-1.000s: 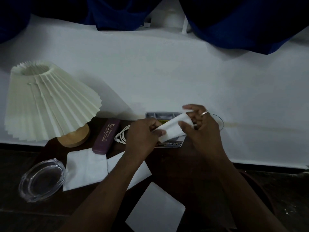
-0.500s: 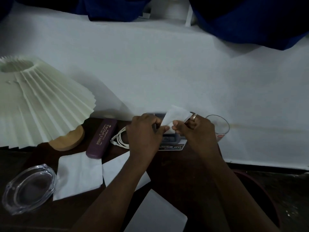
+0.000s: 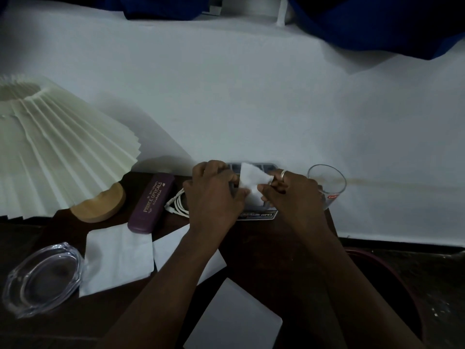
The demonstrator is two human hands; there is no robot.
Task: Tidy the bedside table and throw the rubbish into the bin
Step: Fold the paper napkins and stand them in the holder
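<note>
Both hands are on one white tissue [image 3: 250, 176], held up off the bedside table [image 3: 264, 248]. The left hand [image 3: 214, 195] is curled onto its left edge. The right hand [image 3: 292, 195] pinches the right edge between thumb and fingers (ring on that hand). It looks like crumpling or folding it into a wad, so the step in hand is gathering rubbish, and it's early in the task.

Directly under the grip is a grey tray [image 3: 266, 214] with an OPEL label. Just right of the grip stands a drinking glass [image 3: 329, 182]. Just left is a coiled white cable [image 3: 176, 204], then a purple spectacle case [image 3: 152, 202], with the lamp [image 3: 50, 147] further left. Back from the grip toward the person, more flat tissues [image 3: 118, 258] lie loose on the wood, with a glass ashtray [image 3: 42, 278] far left of them. A dark red rim [image 3: 372, 255] sits below and right of the grip, probably the bin.

Next, one hand takes the wad alone, swings right and down over that rim and lets go, minding the glass close by.
</note>
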